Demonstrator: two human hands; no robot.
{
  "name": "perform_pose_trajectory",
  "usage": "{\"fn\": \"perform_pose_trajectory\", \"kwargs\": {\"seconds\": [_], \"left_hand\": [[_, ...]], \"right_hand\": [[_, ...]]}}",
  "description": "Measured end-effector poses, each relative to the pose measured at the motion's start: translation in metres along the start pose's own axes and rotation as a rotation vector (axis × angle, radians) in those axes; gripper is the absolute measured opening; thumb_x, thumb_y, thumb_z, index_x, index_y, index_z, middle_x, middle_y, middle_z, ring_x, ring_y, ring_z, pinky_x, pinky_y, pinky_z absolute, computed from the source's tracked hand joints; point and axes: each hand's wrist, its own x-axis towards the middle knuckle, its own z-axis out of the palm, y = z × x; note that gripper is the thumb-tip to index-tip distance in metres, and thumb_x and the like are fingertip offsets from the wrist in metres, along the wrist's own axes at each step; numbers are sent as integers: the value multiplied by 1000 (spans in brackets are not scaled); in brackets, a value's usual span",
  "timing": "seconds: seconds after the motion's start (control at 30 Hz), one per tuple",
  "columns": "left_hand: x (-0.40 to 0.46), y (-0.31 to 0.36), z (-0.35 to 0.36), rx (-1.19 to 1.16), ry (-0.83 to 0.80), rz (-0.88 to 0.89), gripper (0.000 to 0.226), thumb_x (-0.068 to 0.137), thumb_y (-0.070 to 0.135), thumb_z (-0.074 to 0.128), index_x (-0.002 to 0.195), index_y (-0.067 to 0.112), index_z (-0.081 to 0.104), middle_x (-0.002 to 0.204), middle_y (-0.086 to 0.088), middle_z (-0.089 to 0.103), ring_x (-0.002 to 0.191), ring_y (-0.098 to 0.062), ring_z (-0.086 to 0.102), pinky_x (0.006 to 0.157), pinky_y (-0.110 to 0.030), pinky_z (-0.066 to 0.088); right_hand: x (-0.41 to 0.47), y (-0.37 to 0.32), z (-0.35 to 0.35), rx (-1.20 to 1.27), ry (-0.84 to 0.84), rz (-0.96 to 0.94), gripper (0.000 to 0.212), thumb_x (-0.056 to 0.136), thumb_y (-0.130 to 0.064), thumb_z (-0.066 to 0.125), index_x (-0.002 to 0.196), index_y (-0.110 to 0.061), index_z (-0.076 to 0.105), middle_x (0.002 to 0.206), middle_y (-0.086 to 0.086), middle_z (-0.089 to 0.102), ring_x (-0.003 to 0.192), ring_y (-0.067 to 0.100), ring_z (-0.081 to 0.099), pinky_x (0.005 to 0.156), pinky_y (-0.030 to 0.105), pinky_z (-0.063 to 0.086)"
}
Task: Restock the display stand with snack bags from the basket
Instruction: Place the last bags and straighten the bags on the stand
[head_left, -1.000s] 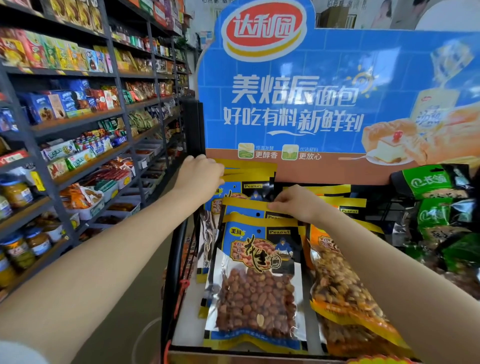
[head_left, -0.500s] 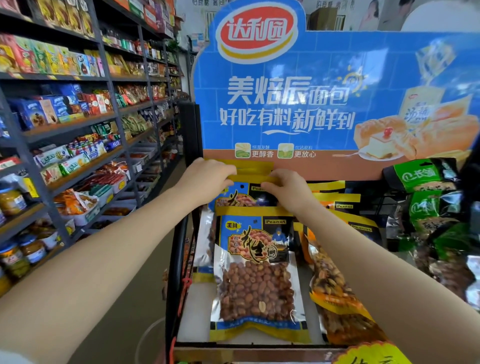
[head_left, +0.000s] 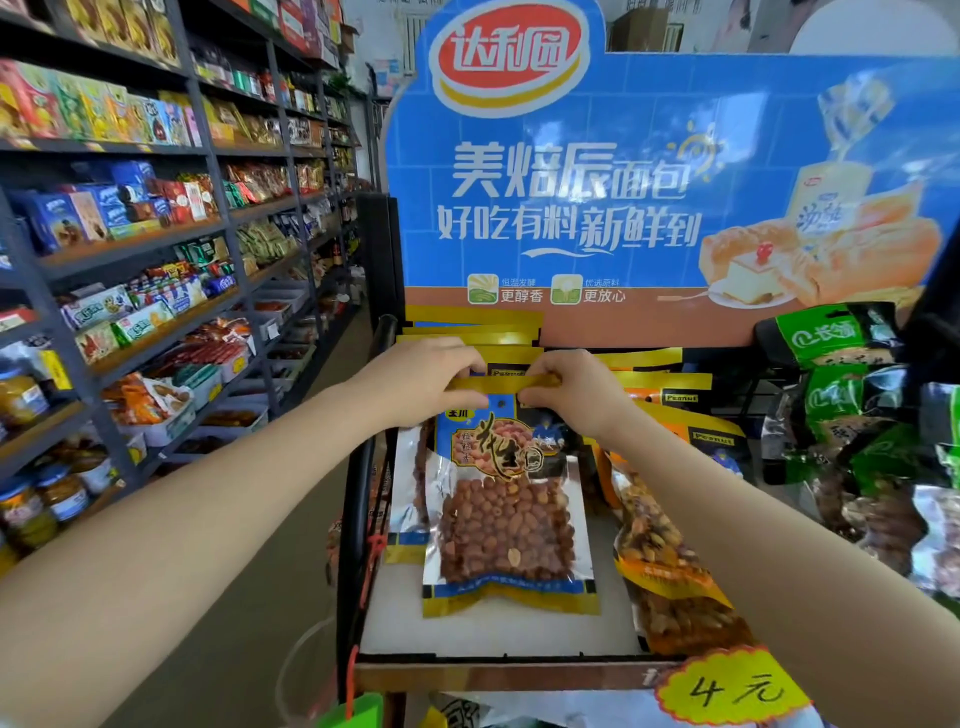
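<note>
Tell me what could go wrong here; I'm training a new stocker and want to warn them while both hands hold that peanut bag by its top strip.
The blue peanut bag is held only at its yellow top by the left hand and right hand; its heavy lower part might swing and nudge the orange nut bag beside it. Forcing it against the yellow-topped bags behind might crease them.

Aisle shelving (head_left: 130, 249) on the left — packed with boxed snacks, jars (head_left: 31, 514) on the lower tiers. Blue bread advert board (head_left: 675, 171) up top; yellow price tag (head_left: 732, 688) reads 4 元.
</note>
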Motion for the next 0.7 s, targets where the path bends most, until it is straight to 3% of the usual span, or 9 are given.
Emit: {"fn": "perform_pose_trajectory", "kwargs": {"seconds": [0.07, 0.13, 0.23, 0.27, 0.33, 0.4, 0.43, 0.57, 0.7], "left_hand": [[0, -6, -3, 119, 10, -35, 47, 84, 43, 58, 123, 17, 51, 118, -2, 53, 107, -22, 52, 87, -35, 41], [0, -10, -8, 136, 21, -71, 41, 86, 40, 57, 118, 15, 55, 107, -2, 53, 102, -24, 53, 83, -33, 35], [1, -11, -10, 189, -58, -63, 30, 89, 37, 54, 109, 16, 59, 98, -1, 56, 98, -25, 54, 80, -33, 30], [1, -11, -9, 208, -72, -50, 28, 90, 36, 53, 108, 16, 59, 101, -3, 58, 100, -25, 54, 81, -34, 31], [1, -12, -8, 216, -66, -38, 25, 91, 34, 52, 107, 17, 59, 105, -4, 58, 101, -25, 54, 83, -35, 32], [1, -12, -7, 198, -58, -40, 25, 91, 34, 52, 108, 16, 59, 107, -5, 58, 100, -25, 54, 86, -36, 33], [0, -12, -6, 200, -49, -38, 26, 91, 33, 52, 109, 16, 59, 108, -5, 58, 100, -25, 54, 88, -37, 33], [-7, -14, -2, 244, 9, -21, 32, 91, 35, 50, 117, 17, 56, 114, -4, 56, 104, -23, 53, 90, -36, 33], [-10, -20, -9, 274, 102, 4, 33, 90, 35, 52, 116, 15, 55, 119, -3, 57, 110, -23, 52, 90, -36, 35]], "right_hand": [[2, -9, 2, 6, 51, -96, 18, 84, -19, 67, 95, -5, 67, 77, 2, 58, 72, 19, 52, 65, 26, 37], [1, -16, 5, -62, 101, -125, 24, 85, -21, 65, 102, -5, 64, 89, 8, 61, 82, 24, 55, 71, 28, 38], [-18, -16, 16, -468, 214, -256, 62, 77, -43, 67, 128, -13, 49, 134, 11, 47, 123, 32, 41, 100, 44, 35], [-27, -17, 19, -553, 181, -394, 73, 73, -50, 67, 133, -15, 45, 140, 11, 42, 129, 33, 36, 105, 50, 30], [-46, -15, 20, -635, -99, -597, 80, 72, -56, 65, 138, -16, 40, 147, 10, 35, 135, 31, 33, 109, 51, 29], [-61, -9, 23, -672, -412, -543, 85, 75, -60, 61, 143, -20, 30, 155, 5, 22, 141, 26, 23, 115, 44, 22], [-68, -6, 27, -718, -454, -543, 86, 75, -63, 57, 145, -24, 27, 157, 4, 19, 142, 26, 21, 116, 43, 20], [-78, -1, 46, -974, -396, -549, 83, 69, -75, 41, 141, -35, 32, 150, 9, 37, 131, 32, 44, 104, 47, 39], [-71, -8, 53, -1014, -344, -570, 82, 81, -61, 51, 147, -35, 9, 159, 8, 6, 143, 33, 16, 112, 49, 23]]}}
